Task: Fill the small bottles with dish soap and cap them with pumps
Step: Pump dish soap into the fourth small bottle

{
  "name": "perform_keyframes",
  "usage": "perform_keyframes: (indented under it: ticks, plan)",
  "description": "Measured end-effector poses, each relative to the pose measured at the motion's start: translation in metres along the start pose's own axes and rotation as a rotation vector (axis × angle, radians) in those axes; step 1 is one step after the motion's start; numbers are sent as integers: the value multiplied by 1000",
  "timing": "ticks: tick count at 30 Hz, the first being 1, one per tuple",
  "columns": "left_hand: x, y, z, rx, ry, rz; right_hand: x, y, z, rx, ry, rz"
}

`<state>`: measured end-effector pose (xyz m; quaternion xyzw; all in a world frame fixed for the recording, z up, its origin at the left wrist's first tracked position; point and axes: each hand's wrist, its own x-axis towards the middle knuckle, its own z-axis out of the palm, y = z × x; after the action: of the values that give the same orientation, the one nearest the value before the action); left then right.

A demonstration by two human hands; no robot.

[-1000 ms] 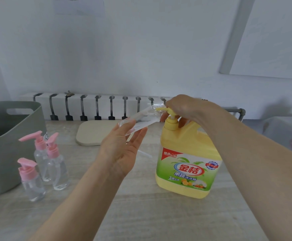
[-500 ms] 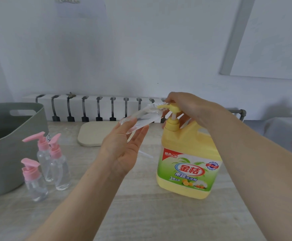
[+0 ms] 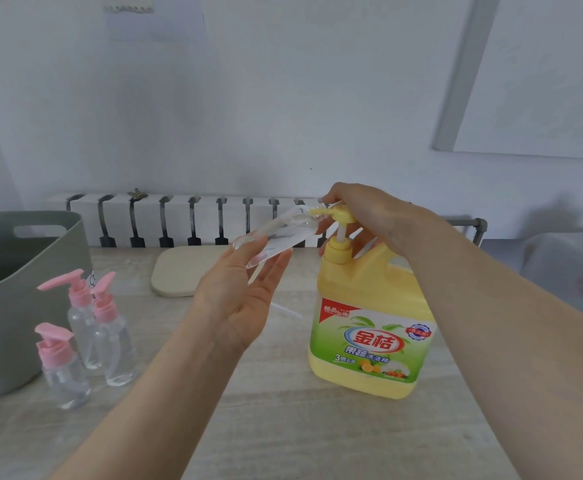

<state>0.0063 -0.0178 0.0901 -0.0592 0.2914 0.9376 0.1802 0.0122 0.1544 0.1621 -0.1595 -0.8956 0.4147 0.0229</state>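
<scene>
Soap jug (image 3: pixel 369 341), yellow with a green and red label, stands on the table (image 3: pixel 283 427) right of the frame's centre, its yellow pump head (image 3: pixel 338 214) raised so the white stem shows beneath it. The right hand (image 3: pixel 369 216) curls over the pump head from the right, thumb above the spout and fingers tucked under it, gripping it. Against the tip of the spout sits the mouth of a small clear bottle (image 3: pixel 276 237), uncapped and tilted, its base lower and to the left. The left hand (image 3: pixel 245 299), palm towards the camera in the middle of the frame, pinches this bottle near its base between the thumb and the nearly straight fingers. Whether any soap is inside it cannot be told.

Just behind the left hand a thin white tube (image 3: pixel 285 310) lies on the table. Further back, a pale beige board (image 3: pixel 186 268) lies flat.

At the lower left three small bottles (image 3: pixel 110 327) stand upright close together, each capped with a pink pump; their bodies look clear, and their fill cannot be judged. Just left of them stands a grey tub (image 3: pixel 6 306) with a cut-out handle; its inside is dark and its contents hidden. At the right edge stands a translucent container (image 3: pixel 560 268), blurred.
</scene>
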Motion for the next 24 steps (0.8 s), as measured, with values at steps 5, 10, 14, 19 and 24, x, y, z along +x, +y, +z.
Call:
perform_keyframes:
  ticks: [5,10,14,19,24]
  plan:
    - [0,0,-1,11,3,2,-1,-1,1,-33,1,-12]
    - [1,0,-1,2,2,2,2,-1,0,-92,27,-8]
    - [1,-1,-3,12,4,2,1,-7,2,-135,-65,8]
    - [2,-3,-7,9,3,-4,0,-9,5,-236,-56,11]
    - [3,-5,-9,0,6,-11,9,-4,9,-284,48,5]
